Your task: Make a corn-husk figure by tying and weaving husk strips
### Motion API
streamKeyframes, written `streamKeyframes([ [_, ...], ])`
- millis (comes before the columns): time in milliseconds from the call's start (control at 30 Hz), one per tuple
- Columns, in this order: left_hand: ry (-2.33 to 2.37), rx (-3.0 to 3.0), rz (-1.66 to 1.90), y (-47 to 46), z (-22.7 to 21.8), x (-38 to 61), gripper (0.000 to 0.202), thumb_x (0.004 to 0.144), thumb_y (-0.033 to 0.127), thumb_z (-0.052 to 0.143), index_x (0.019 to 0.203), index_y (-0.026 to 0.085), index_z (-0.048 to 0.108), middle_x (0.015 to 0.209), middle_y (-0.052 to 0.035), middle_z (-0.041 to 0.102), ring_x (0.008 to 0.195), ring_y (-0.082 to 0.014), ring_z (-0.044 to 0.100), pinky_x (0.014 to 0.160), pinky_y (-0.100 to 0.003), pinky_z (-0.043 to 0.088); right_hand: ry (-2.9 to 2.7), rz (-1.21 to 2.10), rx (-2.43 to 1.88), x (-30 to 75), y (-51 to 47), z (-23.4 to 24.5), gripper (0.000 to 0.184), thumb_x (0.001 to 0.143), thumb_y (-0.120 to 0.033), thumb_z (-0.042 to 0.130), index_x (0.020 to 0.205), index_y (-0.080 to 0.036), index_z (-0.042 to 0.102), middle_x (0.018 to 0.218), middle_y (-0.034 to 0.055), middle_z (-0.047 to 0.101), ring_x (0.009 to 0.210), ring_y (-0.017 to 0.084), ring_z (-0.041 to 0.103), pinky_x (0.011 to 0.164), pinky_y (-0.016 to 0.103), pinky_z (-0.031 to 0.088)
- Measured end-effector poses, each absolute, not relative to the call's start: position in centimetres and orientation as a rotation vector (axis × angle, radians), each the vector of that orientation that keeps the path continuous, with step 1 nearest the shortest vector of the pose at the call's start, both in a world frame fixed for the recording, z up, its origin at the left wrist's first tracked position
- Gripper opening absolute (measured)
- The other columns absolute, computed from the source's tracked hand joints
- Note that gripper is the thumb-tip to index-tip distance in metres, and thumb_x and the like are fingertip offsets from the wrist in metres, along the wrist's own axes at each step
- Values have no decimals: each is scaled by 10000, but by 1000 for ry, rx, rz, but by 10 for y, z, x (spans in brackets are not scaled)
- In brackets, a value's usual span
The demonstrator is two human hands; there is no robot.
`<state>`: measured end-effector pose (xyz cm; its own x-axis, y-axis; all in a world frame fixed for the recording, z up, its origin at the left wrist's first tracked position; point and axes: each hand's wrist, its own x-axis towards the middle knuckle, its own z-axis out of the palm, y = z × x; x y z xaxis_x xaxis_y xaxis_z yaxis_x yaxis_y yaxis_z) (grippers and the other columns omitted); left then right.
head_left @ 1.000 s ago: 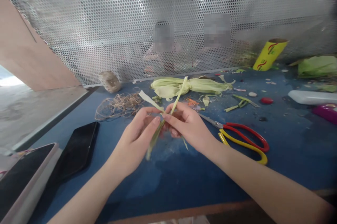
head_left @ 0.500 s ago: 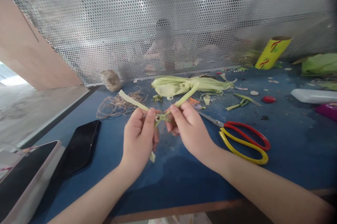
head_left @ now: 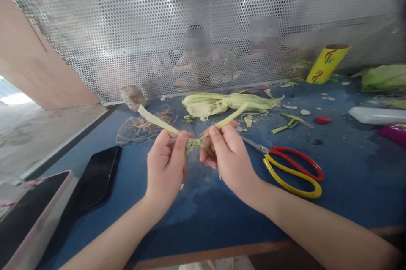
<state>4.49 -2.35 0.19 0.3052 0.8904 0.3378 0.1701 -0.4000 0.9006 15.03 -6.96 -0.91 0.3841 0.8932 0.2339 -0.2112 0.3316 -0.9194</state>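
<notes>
Pale green strips, which look like corn husk, cross in a small knot (head_left: 196, 142) between my two hands. My left hand (head_left: 165, 164) pinches the left strip (head_left: 155, 119) between thumb and fingers, its free end pointing up and left. In the same kind of pinch, my right hand (head_left: 234, 160) grips the right strip (head_left: 234, 115), whose end points up and right. Thinner ends hang below the knot, partly hidden by my fingers. Just beyond lies a tied bundle of husks (head_left: 207, 104). Scissors (head_left: 263, 149) with red and yellow handles rest right of my right hand.
On the blue table (head_left: 203, 223) lie a tangle of brown twine (head_left: 150, 124), a black phone (head_left: 99, 175), a stone (head_left: 133, 97) and husk scraps (head_left: 288, 124). A yellow tube (head_left: 326, 65) stands back right. People show dimly behind a perforated metal panel (head_left: 127, 29).
My right hand has moved slightly right, and the hands are a little farther apart. The strips stretch wider and the knot looks smaller. A second person's head now shows behind the panel.
</notes>
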Motion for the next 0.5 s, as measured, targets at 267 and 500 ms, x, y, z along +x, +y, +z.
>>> streamKeyframes([
  [267,942,1943,1227,-26,-1,43,124,840,315,465,766,219,492,358,101,444,266,-80,423,306,-183,357,-824,970,-915,155,-67,-9,247,895,-357,381,697,-212,355,466,-60,526,315,51,375,341,184,291],
  [500,866,1907,1180,-27,0,43,136,847,327,460,836,209,526,328,106,424,222,-71,382,264,-165,307,-871,1095,-794,164,-64,-7,186,883,-329,412,743,-207,398,402,-90,462,326,38,322,358,161,270],
])
